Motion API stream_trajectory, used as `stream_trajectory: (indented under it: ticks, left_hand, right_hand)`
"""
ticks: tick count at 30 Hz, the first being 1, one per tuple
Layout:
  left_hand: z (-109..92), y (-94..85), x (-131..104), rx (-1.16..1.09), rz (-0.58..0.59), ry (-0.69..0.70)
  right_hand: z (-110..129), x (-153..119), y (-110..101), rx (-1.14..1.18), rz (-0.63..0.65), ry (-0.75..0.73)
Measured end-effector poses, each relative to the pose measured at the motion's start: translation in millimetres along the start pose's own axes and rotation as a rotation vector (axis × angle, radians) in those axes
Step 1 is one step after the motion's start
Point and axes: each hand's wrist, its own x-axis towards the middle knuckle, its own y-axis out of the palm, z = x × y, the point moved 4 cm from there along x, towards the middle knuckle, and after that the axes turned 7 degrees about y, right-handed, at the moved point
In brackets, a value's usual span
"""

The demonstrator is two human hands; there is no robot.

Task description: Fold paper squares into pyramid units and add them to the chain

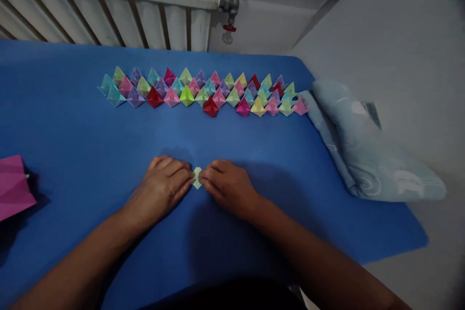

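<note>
A small pale green folded paper [197,178] lies between my two hands on the blue surface. My left hand [169,178] grips its left side with bent fingers. On the opposite side, my right hand [227,185] pinches the paper's other edge. Only the middle of the paper shows, with a point toward me; the rest is under my fingertips. Beyond my hands stand several folded paper pieces in rows, among them a red one [211,107], a bright green one [187,96] and a pink one [172,98].
At the far left, a magenta paper [14,188] sits above a dark shadow. A folded light blue blanket [363,155] rests on the right edge of the blue surface [109,155]. Behind it are a white radiator [116,19] and a pipe valve with a red handle [229,28].
</note>
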Motion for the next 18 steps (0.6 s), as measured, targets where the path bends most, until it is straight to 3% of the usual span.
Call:
stream_trajectory:
  ticks: [18]
  left_hand:
    - [4.9, 6.4, 7.4, -0.005, 0.149, -0.275]
  right_hand:
    - [2.4, 2.9, -5.1, -0.054, 0.04, 0.277]
